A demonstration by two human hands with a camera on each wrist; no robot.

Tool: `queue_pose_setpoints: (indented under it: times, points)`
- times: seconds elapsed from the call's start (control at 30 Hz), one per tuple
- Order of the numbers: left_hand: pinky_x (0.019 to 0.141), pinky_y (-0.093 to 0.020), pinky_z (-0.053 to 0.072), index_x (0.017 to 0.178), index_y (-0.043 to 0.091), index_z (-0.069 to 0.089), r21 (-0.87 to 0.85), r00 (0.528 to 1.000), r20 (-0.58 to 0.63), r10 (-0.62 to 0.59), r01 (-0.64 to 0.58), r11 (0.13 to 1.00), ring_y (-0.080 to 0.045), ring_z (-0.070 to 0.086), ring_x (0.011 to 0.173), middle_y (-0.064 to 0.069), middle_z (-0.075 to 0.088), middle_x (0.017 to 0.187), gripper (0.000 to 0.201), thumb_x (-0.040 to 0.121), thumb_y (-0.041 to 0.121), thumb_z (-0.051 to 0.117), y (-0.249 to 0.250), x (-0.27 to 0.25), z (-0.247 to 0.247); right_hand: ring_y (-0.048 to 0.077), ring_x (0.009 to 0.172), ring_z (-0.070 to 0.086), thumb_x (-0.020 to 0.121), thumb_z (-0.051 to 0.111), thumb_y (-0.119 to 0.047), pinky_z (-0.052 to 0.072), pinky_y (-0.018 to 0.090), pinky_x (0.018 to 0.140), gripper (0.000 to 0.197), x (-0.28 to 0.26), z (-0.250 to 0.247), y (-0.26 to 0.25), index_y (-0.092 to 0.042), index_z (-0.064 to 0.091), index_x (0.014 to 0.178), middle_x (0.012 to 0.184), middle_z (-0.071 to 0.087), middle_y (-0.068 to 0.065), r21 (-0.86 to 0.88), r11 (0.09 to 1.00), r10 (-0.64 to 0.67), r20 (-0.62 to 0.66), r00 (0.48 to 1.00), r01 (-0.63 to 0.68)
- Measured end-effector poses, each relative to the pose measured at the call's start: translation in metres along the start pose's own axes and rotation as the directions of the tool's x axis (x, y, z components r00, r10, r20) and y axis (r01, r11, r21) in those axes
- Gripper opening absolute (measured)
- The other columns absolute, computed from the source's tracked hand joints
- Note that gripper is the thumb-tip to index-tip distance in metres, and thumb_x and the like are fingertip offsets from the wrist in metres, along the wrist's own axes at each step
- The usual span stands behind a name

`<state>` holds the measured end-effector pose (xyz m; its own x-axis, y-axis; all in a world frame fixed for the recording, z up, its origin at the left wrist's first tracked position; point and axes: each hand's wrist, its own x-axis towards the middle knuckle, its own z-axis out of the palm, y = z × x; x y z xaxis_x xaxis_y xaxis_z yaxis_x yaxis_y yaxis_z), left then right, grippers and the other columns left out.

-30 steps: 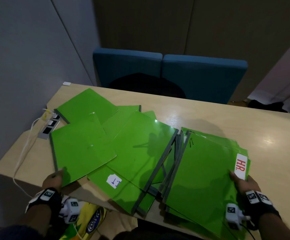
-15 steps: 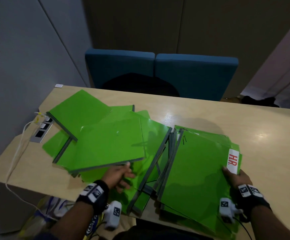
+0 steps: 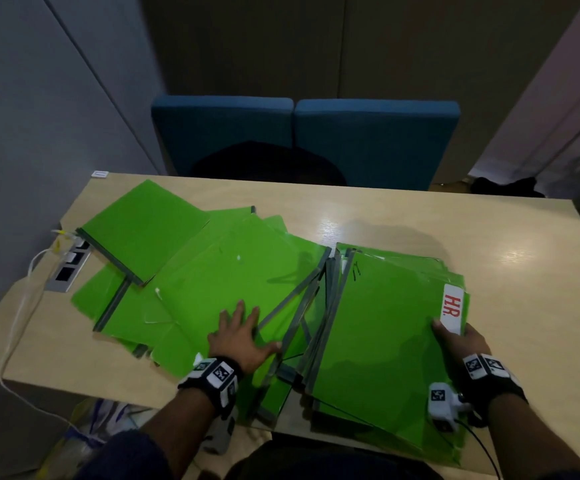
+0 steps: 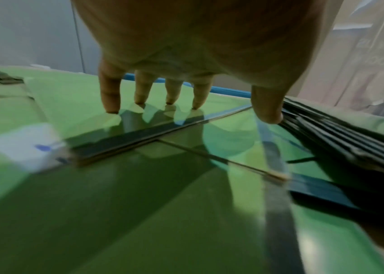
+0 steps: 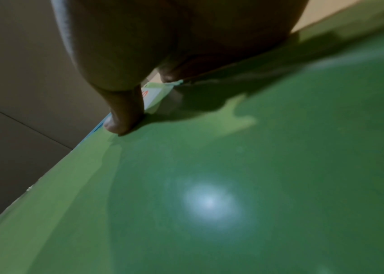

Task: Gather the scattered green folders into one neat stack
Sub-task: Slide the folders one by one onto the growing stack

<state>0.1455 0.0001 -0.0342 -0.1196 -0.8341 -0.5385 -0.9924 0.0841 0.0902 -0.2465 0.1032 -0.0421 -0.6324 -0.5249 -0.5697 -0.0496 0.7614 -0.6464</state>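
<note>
- Pale wood forms the bench (image 3: 402,216), set against a grey wall with two blue chairs (image 3: 302,140) behind it; a power strip (image 3: 68,263) with a white cable lies at its left edge.
- Green folders (image 3: 212,282) are seen fanned in an overlapping sprawl across the left and middle of the bench, while a thicker pile (image 3: 385,327) with a white "H.R." label (image 3: 453,308) lies at the right, overhanging the near edge.
- The left hand (image 3: 238,336) is laid flat, fingers spread, on the top folder of the middle group; in the left wrist view the fingertips (image 4: 111,109) are seen touching the green cover.
- The right hand (image 3: 461,342) is held at the right edge of the labelled pile, with the thumb (image 5: 122,118) pressed on top; the other fingers are hidden, apparently beneath the edge, so a pinching hold is judged likely.
- A second ago the left hand was at the far-left folder on the near edge; that folder has since been carried over and laid on the middle group, so it now overlaps its neighbours.
- One loose folder is thereby judged consolidated. The far-left folders, one angled over another, remain apart from the right pile, and most edges are still skewed.
- Sliding the middle group rightward is judged the next need; glossy covers may slip and fan out.
</note>
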Motion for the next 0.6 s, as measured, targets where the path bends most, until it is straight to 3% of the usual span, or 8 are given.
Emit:
queue_pose_setpoints:
  times: [0.23,0.4,0.6]
  points:
    - [0.107,-0.062,0.025,0.153,0.026,-0.002,0.121,0.996,-0.045,0.075,-0.069,0.990,-0.026,0.008,0.146,0.003,-0.017,0.160,0.099,0.079,0.077,0.039,0.029,0.002,0.010,0.028,0.076,0.062,0.088,0.067,-0.038,0.047,0.030,0.060,0.040,0.003,0.000,0.000,-0.009,0.059,0.113,0.101,0.066,0.017,0.038,0.999,0.011,0.019,1.000,-0.012]
    - [0.107,-0.058,0.029,0.153,0.027,0.005,0.169,0.989,-0.049,0.140,-0.130,0.977,-0.026,0.016,0.143,0.001,-0.002,0.162,0.091,0.081,0.074,0.036,0.025,0.004,0.008,0.026,0.077,0.061,0.087,0.068,-0.037,0.045,0.028,0.059,0.041,0.007,0.000,0.002,-0.008,0.059,0.114,0.101,0.066,0.015,0.056,0.998,0.006,0.029,1.000,-0.008]
    - [0.106,-0.055,0.034,0.151,0.024,0.015,0.158,0.982,-0.041,0.186,-0.177,0.971,-0.028,0.024,0.140,-0.002,0.010,0.160,0.087,0.081,0.064,0.048,0.028,0.005,-0.004,0.029,0.080,0.062,0.087,0.069,-0.037,0.048,0.032,0.060,0.042,0.011,0.000,0.005,-0.009,0.059,0.115,0.103,0.067,0.015,0.062,0.998,0.011,0.032,0.999,-0.013]
